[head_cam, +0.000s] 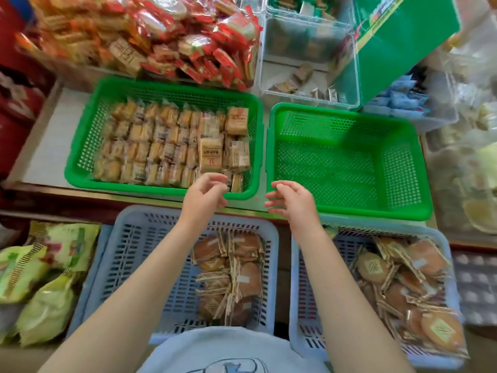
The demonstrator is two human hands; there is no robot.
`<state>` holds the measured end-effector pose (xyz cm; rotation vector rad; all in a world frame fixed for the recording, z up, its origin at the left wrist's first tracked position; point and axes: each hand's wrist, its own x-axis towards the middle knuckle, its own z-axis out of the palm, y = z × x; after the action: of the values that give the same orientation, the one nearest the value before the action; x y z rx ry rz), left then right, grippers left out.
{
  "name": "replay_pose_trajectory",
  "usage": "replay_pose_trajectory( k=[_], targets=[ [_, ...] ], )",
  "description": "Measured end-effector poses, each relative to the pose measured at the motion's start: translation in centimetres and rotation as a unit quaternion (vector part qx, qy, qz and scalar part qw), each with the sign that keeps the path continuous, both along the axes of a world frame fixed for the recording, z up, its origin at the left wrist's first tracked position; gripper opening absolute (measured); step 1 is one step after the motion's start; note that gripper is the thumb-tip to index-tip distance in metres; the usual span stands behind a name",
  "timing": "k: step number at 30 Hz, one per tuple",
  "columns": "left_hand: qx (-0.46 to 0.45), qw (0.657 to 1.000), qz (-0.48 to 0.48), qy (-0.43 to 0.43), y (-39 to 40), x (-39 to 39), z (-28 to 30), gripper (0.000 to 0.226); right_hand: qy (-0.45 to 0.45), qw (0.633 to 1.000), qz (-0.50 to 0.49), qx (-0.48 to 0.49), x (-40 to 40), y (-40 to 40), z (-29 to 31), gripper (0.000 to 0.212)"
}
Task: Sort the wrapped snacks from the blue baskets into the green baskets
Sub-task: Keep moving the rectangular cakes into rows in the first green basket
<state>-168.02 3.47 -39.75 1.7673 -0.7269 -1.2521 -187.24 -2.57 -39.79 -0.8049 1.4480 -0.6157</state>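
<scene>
We see both grips loose, holding nothing: left hand [205,193] at the full green basket [80,168], snacks [172,146] just beyond; right hand [291,201] beside the bare green basket [349,214].

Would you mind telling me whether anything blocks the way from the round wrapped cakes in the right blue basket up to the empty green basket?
Nothing visible does. The round wrapped cakes lie uncovered in the right blue plastic basket, and the empty green plastic basket beyond it is open-topped. Both hands hover empty.
</scene>
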Motion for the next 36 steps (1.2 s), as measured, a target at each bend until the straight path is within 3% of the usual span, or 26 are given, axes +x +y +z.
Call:
replay_pose_trajectory(
  k=[3,8,10,14,18,22,27,32,36],
  targets=[
    [0.037,0.993,-0.096,0.058,1.9,-4.9,-1.2,0.015,0.051,0.997,-0.06,0.02,-5.2,2.3,-1.8,0.014],
    [0.132,0.968,-0.205,-0.06,3.9,-12.7,-7.1,0.017,0.166,0.976,-0.128,0.061,-12.9,4.4,-5.2,0.012],
    [0.164,0.956,-0.23,-0.078,4.4,-15.2,-8.9,0.036,0.223,0.963,-0.133,0.074,-14.9,4.3,-6.0,0.014],
    [0.189,0.964,-0.185,-0.026,4.9,-17.9,-10.8,0.043,0.268,0.953,-0.073,0.122,-15.8,2.9,-7.0,0.043],
    [0.182,0.972,-0.137,-0.056,5.2,-19.4,-11.9,0.035,0.303,0.942,0.043,0.138,-14.5,1.5,-9.4,0.07],
    [0.178,0.977,-0.098,-0.058,5.4,-19.8,-12.1,0.029,0.377,0.903,0.116,0.168,-12.4,0.7,-11.9,0.106],
    [0.165,0.978,-0.087,-0.089,5.9,-20.3,-12.5,0.032,0.378,0.904,0.057,0.192,-12.1,0.3,-11.9,0.102],
    [0.161,0.978,-0.083,-0.103,6.1,-20.7,-12.7,0.034,0.338,0.917,0.041,0.206,-12.8,-0.4,-15.3,0.12],
    [0.159,0.979,-0.073,-0.107,6.4,-20.9,-12.7,0.035,0.267,0.945,-0.003,0.188,-14.8,0.5,-12.7,0.087]
  ],
)
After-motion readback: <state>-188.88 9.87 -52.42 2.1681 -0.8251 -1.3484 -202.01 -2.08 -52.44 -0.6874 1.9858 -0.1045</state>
